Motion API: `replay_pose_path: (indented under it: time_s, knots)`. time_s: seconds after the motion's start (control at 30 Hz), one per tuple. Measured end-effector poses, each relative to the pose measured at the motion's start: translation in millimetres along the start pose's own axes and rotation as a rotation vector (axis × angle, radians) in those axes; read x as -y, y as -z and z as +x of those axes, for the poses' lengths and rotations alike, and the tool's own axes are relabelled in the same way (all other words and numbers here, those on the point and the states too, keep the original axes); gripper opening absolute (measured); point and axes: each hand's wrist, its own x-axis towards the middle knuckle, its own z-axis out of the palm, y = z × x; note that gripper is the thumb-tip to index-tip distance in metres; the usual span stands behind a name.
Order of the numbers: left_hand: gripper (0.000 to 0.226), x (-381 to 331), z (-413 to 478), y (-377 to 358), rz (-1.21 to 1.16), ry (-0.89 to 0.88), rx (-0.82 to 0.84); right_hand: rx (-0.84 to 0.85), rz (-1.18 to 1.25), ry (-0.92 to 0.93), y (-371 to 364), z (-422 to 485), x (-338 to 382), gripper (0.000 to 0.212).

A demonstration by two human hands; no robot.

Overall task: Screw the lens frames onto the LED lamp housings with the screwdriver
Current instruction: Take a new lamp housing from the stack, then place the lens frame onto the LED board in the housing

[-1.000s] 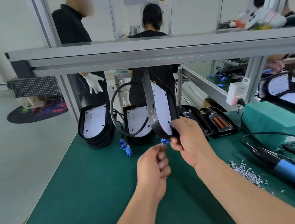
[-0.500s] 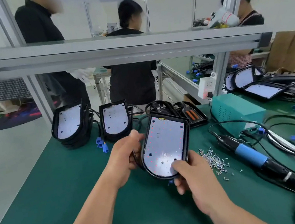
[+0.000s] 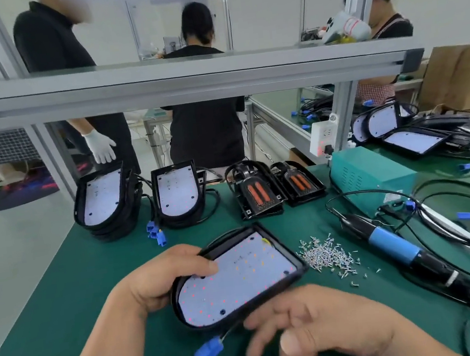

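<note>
While my left hand (image 3: 163, 278) fingers hold the lamp housing (image 3: 240, 277) near the desk (image 3: 91, 269) front edge and the fingers of my right hand (image 3: 320, 324) are loose, I should lay it flat, then grab the screwdriver (image 3: 392, 242).

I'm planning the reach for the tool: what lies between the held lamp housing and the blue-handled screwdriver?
The head view shows a pile of small silver screws loose on the green mat, between the lamp housing and the screwdriver.
</note>
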Motion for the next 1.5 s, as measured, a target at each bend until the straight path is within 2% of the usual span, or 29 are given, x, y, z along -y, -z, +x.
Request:
replay_pose_path:
  time_s: [0.07,0.13,0.2,0.27,0.33,0.43,0.53,0.67,0.77,0.8,1.0,1.17,1.33,1.5]
  knots:
    - [0.026,0,1,-2,0.085,0.049,0.017,0.045,-0.061,-0.086,2,-11,1,0.068]
    - [0.028,1,4,-7,0.172,0.085,0.016,0.070,-0.125,-0.132,10,-24,4,0.050]
    - [0.026,-1,5,-12,0.268,0.096,0.023,0.078,-0.169,-0.093,21,-37,8,0.034]
    - [0.024,-3,7,-15,0.369,0.102,0.026,0.013,-0.048,0.006,38,-44,6,0.032]
    - [0.025,-3,11,-19,0.472,0.109,0.035,-0.190,0.030,0.138,56,-40,4,0.034]
    - [0.033,-3,17,-24,0.591,0.077,0.058,-0.587,0.015,0.254,85,-13,9,0.026]
    - [0.023,-3,21,-29,0.617,0.038,0.055,-0.881,-0.099,0.224,117,19,18,0.020]
    - [0.040,-1,22,-26,0.499,-0.007,-0.015,-1.068,-0.336,0.069,152,59,31,0.023]
    - [0.046,0,24,-22,0.413,-0.101,-0.082,-1.102,-0.460,-0.020,171,85,37,0.043]
    - [0.046,0,24,-22,0.398,-0.124,-0.100,-1.101,-0.489,-0.042,175,90,37,0.044]
    - [0.045,4,27,-18,0.289,-0.182,-0.156,-1.084,-0.489,-0.047,190,106,26,0.015]
    - [0.040,4,27,-18,0.316,-0.158,-0.132,-1.179,-0.508,0.012,183,104,25,0.012]
    - [0.016,6,28,-20,0.512,-0.091,-0.042,-1.203,-0.598,0.068,174,94,26,0.012]
    - [0.018,7,29,-21,0.518,-0.062,-0.080,-1.192,-0.523,0.217,161,75,26,0.015]
